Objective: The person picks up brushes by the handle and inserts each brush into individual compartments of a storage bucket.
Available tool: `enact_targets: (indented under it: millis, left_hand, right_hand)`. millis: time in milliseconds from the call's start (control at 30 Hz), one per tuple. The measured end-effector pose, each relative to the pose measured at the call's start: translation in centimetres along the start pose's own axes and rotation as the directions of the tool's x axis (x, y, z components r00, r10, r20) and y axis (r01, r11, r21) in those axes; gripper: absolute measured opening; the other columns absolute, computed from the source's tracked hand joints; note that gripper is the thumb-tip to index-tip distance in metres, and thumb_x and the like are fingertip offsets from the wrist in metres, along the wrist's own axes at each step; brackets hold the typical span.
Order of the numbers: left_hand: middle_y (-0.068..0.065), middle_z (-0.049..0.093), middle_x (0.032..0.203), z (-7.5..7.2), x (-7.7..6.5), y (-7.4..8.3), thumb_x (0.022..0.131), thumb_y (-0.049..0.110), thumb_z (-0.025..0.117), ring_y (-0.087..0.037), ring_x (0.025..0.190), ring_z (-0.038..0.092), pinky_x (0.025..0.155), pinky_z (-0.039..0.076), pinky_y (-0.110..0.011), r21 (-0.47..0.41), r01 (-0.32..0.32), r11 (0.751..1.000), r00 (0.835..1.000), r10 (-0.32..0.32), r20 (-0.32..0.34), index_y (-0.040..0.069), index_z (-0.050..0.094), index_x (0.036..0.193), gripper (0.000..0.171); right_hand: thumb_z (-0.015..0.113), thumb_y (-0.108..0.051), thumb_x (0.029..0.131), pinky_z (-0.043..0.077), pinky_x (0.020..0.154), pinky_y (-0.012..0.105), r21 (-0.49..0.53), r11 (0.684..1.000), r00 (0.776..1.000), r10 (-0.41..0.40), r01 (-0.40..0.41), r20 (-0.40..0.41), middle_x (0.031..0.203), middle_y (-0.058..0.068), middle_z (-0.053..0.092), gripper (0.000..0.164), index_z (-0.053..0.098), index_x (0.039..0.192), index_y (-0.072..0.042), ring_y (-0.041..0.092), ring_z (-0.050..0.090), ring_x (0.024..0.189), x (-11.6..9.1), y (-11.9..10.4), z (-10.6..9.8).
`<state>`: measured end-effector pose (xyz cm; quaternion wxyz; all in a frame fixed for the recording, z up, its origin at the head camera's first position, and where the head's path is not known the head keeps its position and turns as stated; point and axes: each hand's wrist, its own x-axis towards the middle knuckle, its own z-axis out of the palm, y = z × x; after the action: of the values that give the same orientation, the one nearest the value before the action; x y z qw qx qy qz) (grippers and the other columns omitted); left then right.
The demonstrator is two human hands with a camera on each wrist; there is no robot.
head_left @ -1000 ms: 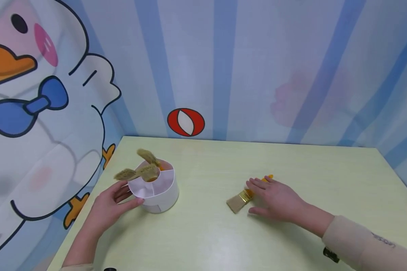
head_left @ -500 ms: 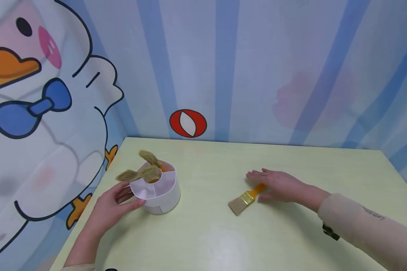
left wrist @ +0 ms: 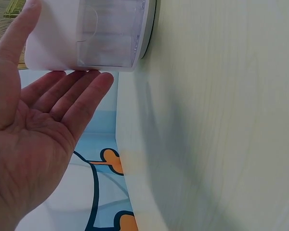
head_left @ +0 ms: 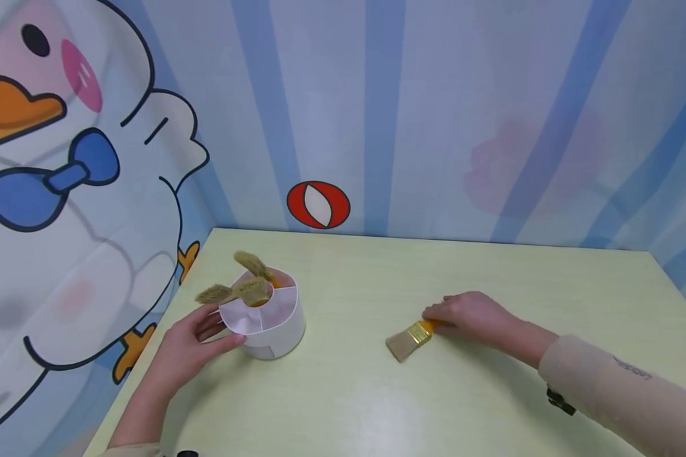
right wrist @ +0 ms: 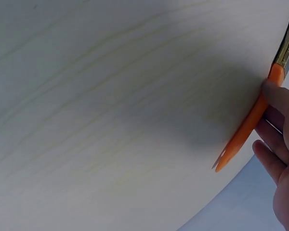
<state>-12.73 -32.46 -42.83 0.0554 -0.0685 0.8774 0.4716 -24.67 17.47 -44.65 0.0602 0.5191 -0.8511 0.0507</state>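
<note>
A white round compartment organizer (head_left: 277,330) stands at the left of the table. My left hand (head_left: 184,349) holds its near left side, thumb at the front and fingers round the side; the left wrist view shows the fingertips against the wall. Bristle-topped brushes (head_left: 250,291) lean out of its compartments, their handles mostly hidden inside. Further right, my right hand (head_left: 476,318) pinches the orange handle (right wrist: 248,122) of a flat paintbrush (head_left: 408,341) between thumb and fingers. Its tan bristles point toward the front left, and a gold ferrule shows beside the fingers.
The pale wooden table (head_left: 343,393) ends at a back edge against a striped blue backdrop (head_left: 434,127). A large cartoon duck (head_left: 91,254) is printed on the left side sheet, close to the organizer.
The right hand was spread flat over the paintbrush, then drew back along the handle; now its fingers are closed round the handle. The left hand and organizer have stayed in place.
</note>
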Motion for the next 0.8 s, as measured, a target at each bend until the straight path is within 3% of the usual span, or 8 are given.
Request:
enact_targets:
  millis: [200,533,667,800]
  left_hand:
    - [-0.024,0.050,0.161,0.0,0.0,0.0,0.089,0.053,0.085,-0.043,0.144,0.054,0.106,0.057,-0.049,-0.001,-0.005,1.000,1.000,0.005,-0.003,0.007,0.040,0.163,0.098]
    - [-0.024,0.049,0.161,0.2,-0.2,0.0,0.088,0.054,0.085,-0.042,0.145,0.053,0.108,0.055,-0.049,-0.009,-0.009,1.000,1.000,0.009,-0.015,0.006,0.039,0.164,0.101]
    - [-0.022,0.049,0.162,0.2,-0.3,0.0,0.088,0.055,0.086,-0.040,0.145,0.054,0.109,0.055,-0.049,-0.009,-0.012,1.000,1.000,0.012,-0.027,0.008,0.039,0.164,0.101]
    - [-0.021,0.049,0.162,0.4,-0.3,0.0,0.087,0.056,0.086,-0.040,0.145,0.054,0.109,0.055,-0.049,-0.018,-0.014,1.000,0.999,0.014,-0.035,0.009,0.039,0.164,0.102]
  right_hand:
    - [0.090,-0.008,0.084,0.067,0.083,0.039,-0.142,0.989,0.998,-0.056,0.051,-0.031,0.102,0.001,0.083,0.027,0.081,0.110,-0.011,0.018,0.080,0.092,0.0,-0.6,0.0]
    - [0.092,-0.007,0.082,0.065,0.070,0.033,-0.230,0.972,0.999,-0.053,0.049,-0.011,0.093,0.003,0.081,0.023,0.079,0.101,-0.009,0.018,0.076,0.082,1.0,-0.8,-0.3]
    - [0.091,-0.007,0.083,0.065,0.068,0.033,-0.186,0.982,0.999,-0.001,-0.006,-0.035,0.093,0.003,0.081,0.020,0.079,0.098,-0.010,0.018,0.077,0.080,2.0,-0.7,-0.9]
    - [0.088,-0.006,0.085,0.065,0.071,0.034,-0.028,0.994,0.991,0.106,-0.109,-0.077,0.097,0.002,0.082,0.019,0.082,0.103,-0.010,0.018,0.077,0.081,3.5,-0.9,-1.7]
